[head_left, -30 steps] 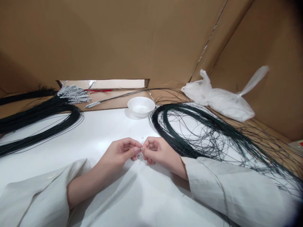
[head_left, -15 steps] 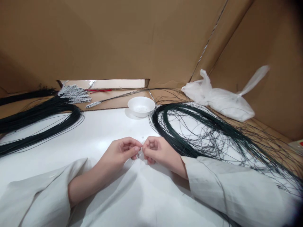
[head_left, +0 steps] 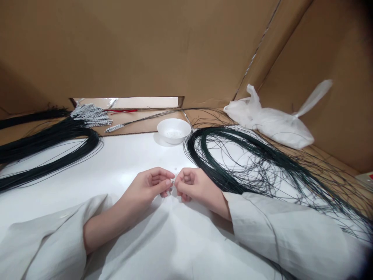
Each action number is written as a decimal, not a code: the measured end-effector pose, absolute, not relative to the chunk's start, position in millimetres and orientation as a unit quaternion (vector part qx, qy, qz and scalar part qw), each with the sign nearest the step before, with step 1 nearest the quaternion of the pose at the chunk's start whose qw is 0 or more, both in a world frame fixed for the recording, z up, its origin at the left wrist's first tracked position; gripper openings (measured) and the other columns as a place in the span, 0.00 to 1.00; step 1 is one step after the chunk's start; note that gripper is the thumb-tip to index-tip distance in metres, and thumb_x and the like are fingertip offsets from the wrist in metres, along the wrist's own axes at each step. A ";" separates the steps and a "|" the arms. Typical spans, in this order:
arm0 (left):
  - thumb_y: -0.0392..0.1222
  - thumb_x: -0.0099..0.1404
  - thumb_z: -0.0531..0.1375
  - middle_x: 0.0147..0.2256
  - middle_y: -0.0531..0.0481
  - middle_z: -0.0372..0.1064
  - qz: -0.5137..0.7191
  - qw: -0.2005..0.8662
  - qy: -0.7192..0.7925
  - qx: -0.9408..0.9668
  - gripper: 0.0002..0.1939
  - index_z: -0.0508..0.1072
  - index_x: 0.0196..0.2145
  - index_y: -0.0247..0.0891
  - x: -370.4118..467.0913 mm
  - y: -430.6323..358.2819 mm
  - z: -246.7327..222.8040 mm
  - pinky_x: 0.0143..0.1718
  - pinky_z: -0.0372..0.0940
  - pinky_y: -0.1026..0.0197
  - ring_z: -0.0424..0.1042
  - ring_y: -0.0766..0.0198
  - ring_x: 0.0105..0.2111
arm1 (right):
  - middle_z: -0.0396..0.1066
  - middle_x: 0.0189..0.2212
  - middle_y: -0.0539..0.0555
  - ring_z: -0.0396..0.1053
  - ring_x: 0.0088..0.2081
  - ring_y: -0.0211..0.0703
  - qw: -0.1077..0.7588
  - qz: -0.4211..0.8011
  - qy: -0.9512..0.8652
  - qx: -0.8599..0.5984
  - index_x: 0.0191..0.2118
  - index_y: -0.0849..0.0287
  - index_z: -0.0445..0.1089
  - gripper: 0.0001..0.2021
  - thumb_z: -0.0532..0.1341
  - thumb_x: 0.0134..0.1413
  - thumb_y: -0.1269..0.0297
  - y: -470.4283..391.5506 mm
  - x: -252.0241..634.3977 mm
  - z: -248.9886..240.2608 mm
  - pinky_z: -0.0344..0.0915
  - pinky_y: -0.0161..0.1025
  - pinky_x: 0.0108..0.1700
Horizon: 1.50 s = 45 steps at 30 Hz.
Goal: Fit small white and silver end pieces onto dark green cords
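Observation:
My left hand (head_left: pixel 154 186) and my right hand (head_left: pixel 194 184) meet over the middle of the white table (head_left: pixel 131 155), fingertips almost touching. Both are closed in a pinch. Between them shows a short bit of thin dark wire (head_left: pixel 173 182); its fine detail is too small to make out. Just beyond the fingertips, a tiny pale bead (head_left: pixel 175 168) lies on the table. Further back stands a white bowl (head_left: pixel 174 131) with small pale pieces at its bottom.
At right lies a loose, tangled coil of dark green wire (head_left: pixel 215 171), partly under my right sleeve. More bundled wire (head_left: pixel 52 140) curves at left, with white beaded ends (head_left: pixel 91 115). A knotted white plastic bag (head_left: pixel 282 128) rests back right. Cardboard walls (head_left: pixel 131 50) enclose the table.
Almost nothing differs. My fingers have shifted very slightly around the bit of wire; both hands stay in the same place.

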<state>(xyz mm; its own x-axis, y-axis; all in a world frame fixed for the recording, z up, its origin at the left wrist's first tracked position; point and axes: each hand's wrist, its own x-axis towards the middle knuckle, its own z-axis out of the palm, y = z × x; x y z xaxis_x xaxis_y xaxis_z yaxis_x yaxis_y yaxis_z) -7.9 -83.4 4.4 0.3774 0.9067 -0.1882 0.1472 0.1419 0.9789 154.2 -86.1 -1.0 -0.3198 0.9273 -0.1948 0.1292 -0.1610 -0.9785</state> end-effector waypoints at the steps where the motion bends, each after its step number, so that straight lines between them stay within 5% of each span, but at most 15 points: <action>1: 0.41 0.56 0.59 0.24 0.53 0.65 0.317 0.598 0.461 0.574 0.09 0.70 0.34 0.34 -7.5 -83.4 5.3 0.28 0.58 0.65 0.63 0.69 0.24 | 0.64 0.15 0.47 0.61 0.15 0.29 0.336 0.594 -0.553 -0.477 0.24 0.63 0.62 0.01 0.56 0.41 0.72 -86.3 154.0 -1.2 0.58 0.27 0.17; 45: 0.39 0.59 0.53 0.27 0.52 0.64 0.332 0.509 0.471 0.639 0.05 0.67 0.31 0.36 -2.8 -90.7 6.2 0.30 0.58 0.64 0.64 0.66 0.27 | 0.64 0.13 0.46 0.59 0.14 0.28 0.341 0.616 -0.525 -0.478 0.23 0.64 0.63 0.01 0.56 0.39 0.74 -84.8 151.3 4.5 0.56 0.27 0.16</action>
<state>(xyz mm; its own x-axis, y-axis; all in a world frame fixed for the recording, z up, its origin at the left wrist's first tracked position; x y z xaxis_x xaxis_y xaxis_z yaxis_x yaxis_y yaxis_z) -2.8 -90.7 6.2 0.3350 0.9406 -0.0560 0.2644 -0.0368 0.9637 151.3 -84.8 4.5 -0.3094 0.9225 -0.2309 0.0821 -0.2160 -0.9729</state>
